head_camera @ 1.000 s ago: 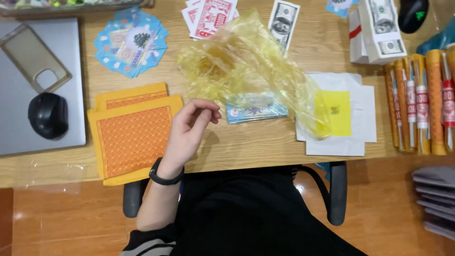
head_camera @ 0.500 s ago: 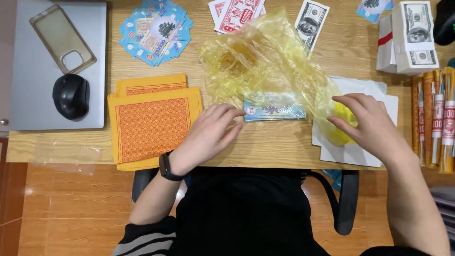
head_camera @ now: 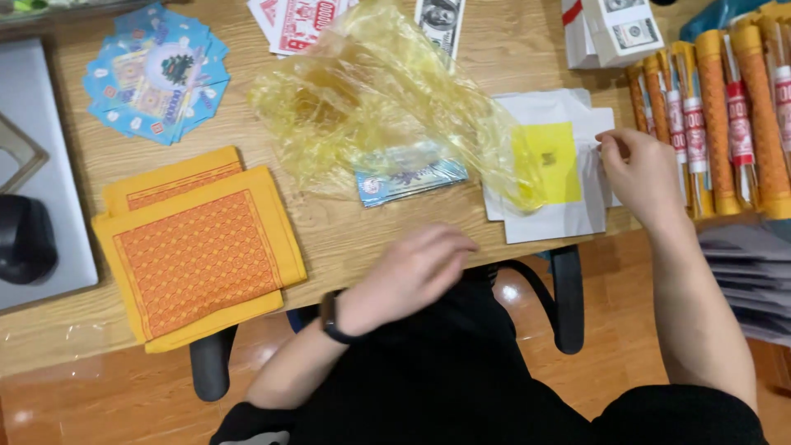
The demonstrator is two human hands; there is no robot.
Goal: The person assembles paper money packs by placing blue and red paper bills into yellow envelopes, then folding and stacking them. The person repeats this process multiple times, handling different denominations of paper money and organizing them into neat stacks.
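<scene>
My right hand point(head_camera: 643, 177) pinches the right edge of the white paper stack point(head_camera: 548, 210), fingers together on it; a yellow square sheet point(head_camera: 550, 161) sits on top, just left of that hand. Left hand point(head_camera: 408, 276) hovers blurred at the tabletop point(head_camera: 371, 239) edge, fingers loosely curled, holding nothing afaict. Above it lies a crumpled yellow plastic bag point(head_camera: 379, 107) over a blue banknote bundle point(head_camera: 409, 177). Left of the left hand: orange patterned paper sheets point(head_camera: 198, 251). Beyond the right hand: orange incense rolls point(head_camera: 717, 115). Far left: a black mouse point(head_camera: 25, 239).
</scene>
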